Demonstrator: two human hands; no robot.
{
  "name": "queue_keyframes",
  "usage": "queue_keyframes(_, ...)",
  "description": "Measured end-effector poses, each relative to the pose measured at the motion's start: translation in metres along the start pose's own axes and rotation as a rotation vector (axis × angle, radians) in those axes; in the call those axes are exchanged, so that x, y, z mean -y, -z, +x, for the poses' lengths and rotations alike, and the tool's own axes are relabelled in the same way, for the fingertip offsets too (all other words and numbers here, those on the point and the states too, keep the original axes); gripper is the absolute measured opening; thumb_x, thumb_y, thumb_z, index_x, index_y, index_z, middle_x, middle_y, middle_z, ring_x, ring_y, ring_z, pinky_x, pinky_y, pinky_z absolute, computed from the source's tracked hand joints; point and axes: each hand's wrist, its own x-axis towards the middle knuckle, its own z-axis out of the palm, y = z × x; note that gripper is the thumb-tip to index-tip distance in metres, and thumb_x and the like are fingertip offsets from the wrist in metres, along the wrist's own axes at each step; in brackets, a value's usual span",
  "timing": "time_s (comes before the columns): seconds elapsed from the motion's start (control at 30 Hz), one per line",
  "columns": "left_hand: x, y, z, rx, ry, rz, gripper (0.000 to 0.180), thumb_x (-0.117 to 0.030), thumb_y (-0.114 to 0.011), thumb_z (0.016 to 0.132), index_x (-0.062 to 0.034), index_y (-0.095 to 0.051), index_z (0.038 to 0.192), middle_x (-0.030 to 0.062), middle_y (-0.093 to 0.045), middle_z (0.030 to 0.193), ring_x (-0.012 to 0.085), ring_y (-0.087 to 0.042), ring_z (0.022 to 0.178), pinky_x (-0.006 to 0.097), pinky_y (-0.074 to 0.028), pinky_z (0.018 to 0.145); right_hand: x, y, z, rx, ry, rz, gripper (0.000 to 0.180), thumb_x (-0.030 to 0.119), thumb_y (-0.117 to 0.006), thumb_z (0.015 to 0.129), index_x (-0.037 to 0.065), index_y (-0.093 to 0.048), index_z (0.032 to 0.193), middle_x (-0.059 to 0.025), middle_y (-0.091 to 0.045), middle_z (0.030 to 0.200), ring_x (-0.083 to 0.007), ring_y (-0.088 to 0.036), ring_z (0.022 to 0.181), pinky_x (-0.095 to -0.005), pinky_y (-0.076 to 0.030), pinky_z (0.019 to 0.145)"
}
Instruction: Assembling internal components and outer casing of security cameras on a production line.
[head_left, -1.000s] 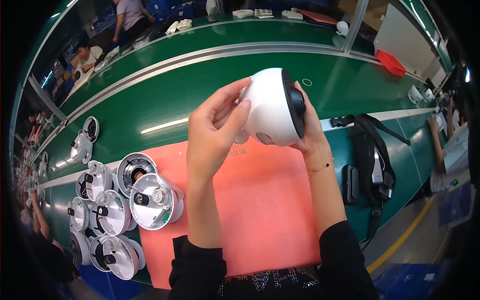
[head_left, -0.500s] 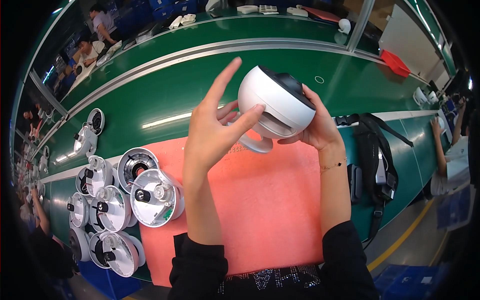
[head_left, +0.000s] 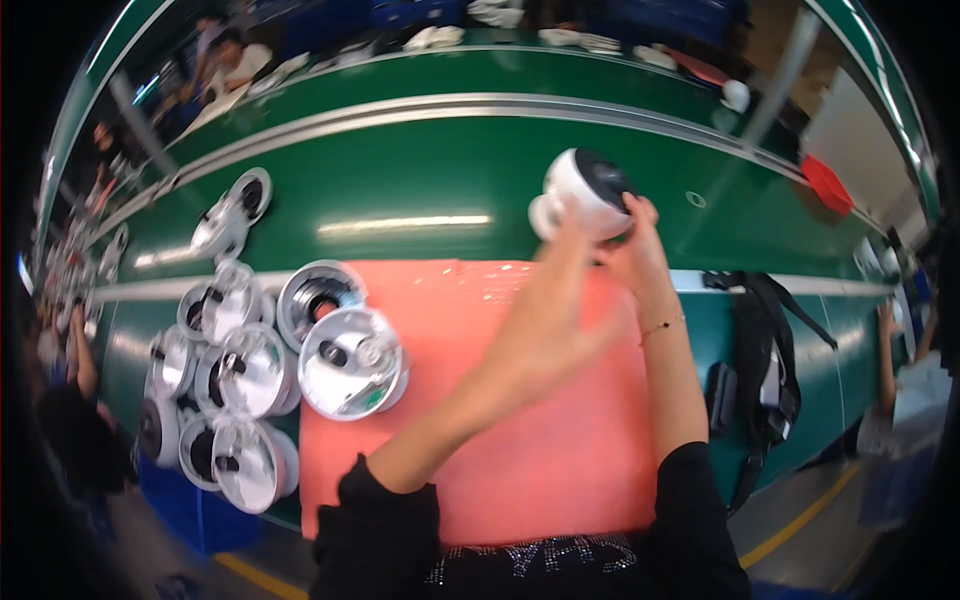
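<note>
A white, rounded security camera with a black front is over the green bench, beyond the far edge of the pink mat. My right hand grips it from its right side, fingers closed around the shell. Smeared by motion, my left hand is in front of the camera's lower left part; its fingers are not clear, nor whether they touch the shell. At the mat's left edge lies an opened white camera shell with a black lens and a bit of green inside.
Several more opened white shells crowd the bench left of the mat. Another camera unit lies farther back. On the right are a black strapped bag, a dark case and a red bin. Other people sit farther away.
The camera has moved right and away from me in my right hand, its black front turned more to the right. My left hand has swung right and lower across the mat. The view has shifted.
</note>
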Motion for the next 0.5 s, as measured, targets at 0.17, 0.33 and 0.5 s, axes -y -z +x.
queue_keyframes(0.17, -0.014, 0.005, -0.109, 0.326, 0.251, -0.129, 0.095, -0.028, -0.065, 0.076, -0.0024, 0.006, 0.133, 0.0236, 0.008, 0.139, 0.0372, -0.004, 0.131, 0.045, -0.015, 0.105, -0.008, 0.018, 0.045, -0.281, 0.154, -0.458, 0.076, 0.044, -0.064, 0.074, 0.021, -0.015, 0.127, -0.0181, -0.031, 0.125, -0.0344, -0.053, 0.093, -0.0462, -0.049, 0.072)
queue_keyframes(0.33, -0.020, 0.049, -0.175, -0.231, 0.928, -1.041, 0.087, -0.013, -0.063, 0.078, -0.0112, 0.007, 0.130, 0.0133, -0.002, 0.137, 0.0313, -0.010, 0.131, 0.048, -0.017, 0.104, 0.007, 0.024, 0.052, -0.414, 0.101, -0.844, 0.084, 0.058, -0.060, 0.071, 0.022, -0.014, 0.132, -0.0157, -0.031, 0.125, -0.0336, -0.045, 0.106, -0.0525, -0.042, 0.078)
queue_keyframes(0.5, 0.031, 0.069, -0.187, -0.752, 0.663, -1.011, 0.080, -0.008, -0.057, 0.082, -0.0201, 0.005, 0.131, 0.0072, -0.007, 0.137, 0.0247, -0.020, 0.128, 0.044, -0.023, 0.102, -0.012, -0.011, 0.018, -0.149, 1.029, -1.375, 0.073, 0.026, -0.065, 0.067, 0.004, -0.029, 0.127, -0.0201, -0.036, 0.119, -0.0366, -0.027, 0.114, -0.0447, -0.023, 0.094)
